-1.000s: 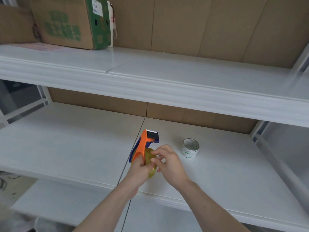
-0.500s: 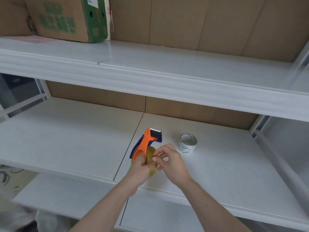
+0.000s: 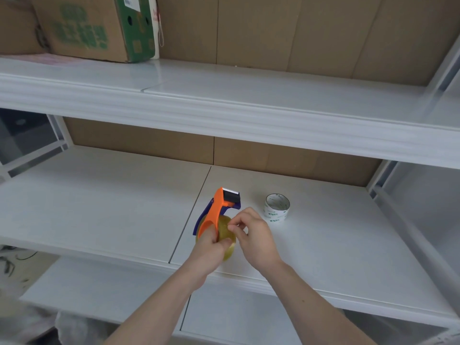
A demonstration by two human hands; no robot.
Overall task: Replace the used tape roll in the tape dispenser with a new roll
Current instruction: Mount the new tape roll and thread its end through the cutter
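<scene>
An orange and blue tape dispenser (image 3: 218,210) with a black serrated cutter stands on the white middle shelf (image 3: 99,210). A yellowish clear tape roll (image 3: 227,236) sits in it. My left hand (image 3: 209,247) grips the dispenser's orange handle and the roll from below. My right hand (image 3: 254,235) pinches at the roll's edge with thumb and forefinger. A white cardboard tape core (image 3: 277,207) with green print stands upright on the shelf, to the right of the dispenser and apart from both hands.
A white upper shelf (image 3: 249,108) overhangs the work area; a cardboard box with green print (image 3: 94,28) sits on it at the far left. Brown board backs the shelving. A lower shelf (image 3: 112,295) lies under my forearms. A white upright (image 3: 388,180) stands at the right.
The dispenser and both hands have stayed at the same spot on the shelf. My right fingers have shifted slightly on the roll's edge. The camera has tilted a little.
</scene>
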